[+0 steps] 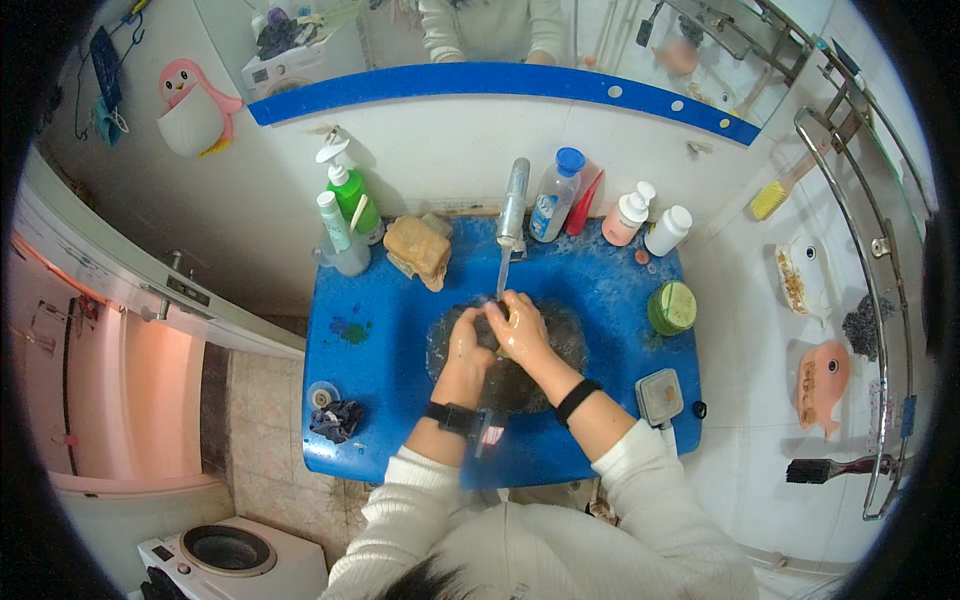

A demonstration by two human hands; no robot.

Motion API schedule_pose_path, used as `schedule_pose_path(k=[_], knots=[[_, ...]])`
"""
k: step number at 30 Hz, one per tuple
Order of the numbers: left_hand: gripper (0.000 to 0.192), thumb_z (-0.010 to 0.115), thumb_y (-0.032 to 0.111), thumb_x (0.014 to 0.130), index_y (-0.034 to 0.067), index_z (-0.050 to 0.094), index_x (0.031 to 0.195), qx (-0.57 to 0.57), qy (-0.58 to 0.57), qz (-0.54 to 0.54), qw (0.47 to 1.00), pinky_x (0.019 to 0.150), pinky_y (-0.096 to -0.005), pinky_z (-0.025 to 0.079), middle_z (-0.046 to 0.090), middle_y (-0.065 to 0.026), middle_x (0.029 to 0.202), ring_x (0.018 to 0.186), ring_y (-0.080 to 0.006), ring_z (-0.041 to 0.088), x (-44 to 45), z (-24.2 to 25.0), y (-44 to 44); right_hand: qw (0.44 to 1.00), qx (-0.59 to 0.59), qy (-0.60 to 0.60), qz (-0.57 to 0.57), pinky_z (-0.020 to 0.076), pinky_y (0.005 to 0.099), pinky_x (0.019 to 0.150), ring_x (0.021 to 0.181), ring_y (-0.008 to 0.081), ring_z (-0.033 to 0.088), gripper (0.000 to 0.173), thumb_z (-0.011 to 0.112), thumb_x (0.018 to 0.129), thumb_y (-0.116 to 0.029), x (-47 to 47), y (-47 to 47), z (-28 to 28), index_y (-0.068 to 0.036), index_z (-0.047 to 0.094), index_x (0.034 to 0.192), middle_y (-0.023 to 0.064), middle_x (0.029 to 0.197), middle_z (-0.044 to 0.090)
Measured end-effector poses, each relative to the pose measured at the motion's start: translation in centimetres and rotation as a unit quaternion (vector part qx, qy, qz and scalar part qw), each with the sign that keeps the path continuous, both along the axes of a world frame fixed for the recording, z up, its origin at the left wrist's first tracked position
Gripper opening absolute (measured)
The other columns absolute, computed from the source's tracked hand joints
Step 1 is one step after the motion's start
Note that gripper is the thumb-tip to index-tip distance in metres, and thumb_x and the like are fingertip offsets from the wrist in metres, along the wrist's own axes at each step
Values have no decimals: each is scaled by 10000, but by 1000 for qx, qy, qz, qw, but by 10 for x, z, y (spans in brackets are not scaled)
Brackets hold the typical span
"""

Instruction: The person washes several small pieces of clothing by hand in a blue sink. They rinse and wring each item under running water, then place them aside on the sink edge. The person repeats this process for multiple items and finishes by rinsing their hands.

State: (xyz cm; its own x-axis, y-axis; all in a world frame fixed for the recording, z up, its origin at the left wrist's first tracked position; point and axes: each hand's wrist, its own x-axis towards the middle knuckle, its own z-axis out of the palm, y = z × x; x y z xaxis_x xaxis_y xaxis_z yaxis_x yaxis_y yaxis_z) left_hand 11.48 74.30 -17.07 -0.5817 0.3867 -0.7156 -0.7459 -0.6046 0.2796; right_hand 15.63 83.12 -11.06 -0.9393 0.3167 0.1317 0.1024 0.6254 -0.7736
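Observation:
A stream of water runs from the metal faucet [514, 202] into a blue washbasin [397, 337]. Dark, cloudy water [517, 386] stands in its bowl. My right hand [519, 326] is wet and curled, its fingers right under the stream. Close beside it, my left hand [469, 343] is half bent, palm turned inward, above the water. Something small and yellowish shows between the palms, too hidden to name. A black band is on each wrist. Below the left wrist, a clear object with a red-and-white label [491, 435] lies at the basin's front.
Along the back stand a green pump bottle [356, 199], a tan cloth [420, 251], a blue-capped bottle [556, 195], a red tube [585, 204], a pink pump bottle [628, 214] and a white bottle [667, 230]. A green jar [672, 308] and a brush [660, 397] sit right; a dark crumpled cloth [337, 421] lies left.

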Motion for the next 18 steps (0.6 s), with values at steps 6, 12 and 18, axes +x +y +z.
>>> schedule_pose_path(k=[6, 12, 18], knots=[[295, 446, 382, 897, 108, 556, 912, 8, 7, -60, 998, 703, -424, 479, 576, -86, 948, 785, -237, 566, -25, 12, 28, 971, -227, -16, -69, 449, 364, 667, 723, 284, 591, 397, 612, 787, -370, -6, 11, 11, 22, 584, 841, 166, 766, 603], [590, 299, 502, 915, 23, 391, 1247, -228, 224, -285, 904, 753, -504, 469, 543, -174, 1104, 979, -328, 553, -56, 33, 55, 875, -470, 17, -112, 414, 249, 628, 715, 105, 499, 264, 718, 759, -196, -7, 44, 27, -32, 542, 869, 15, 788, 525], [450, 321, 458, 920, 76, 426, 1134, -174, 151, -119, 966, 647, -454, 471, 588, -112, 961, 800, -264, 609, -19, 47, 48, 904, -410, 90, -88, 432, 260, 670, 743, 115, 518, 225, 696, 750, -88, -16, 48, 34, -28, 551, 910, 21, 819, 550]])
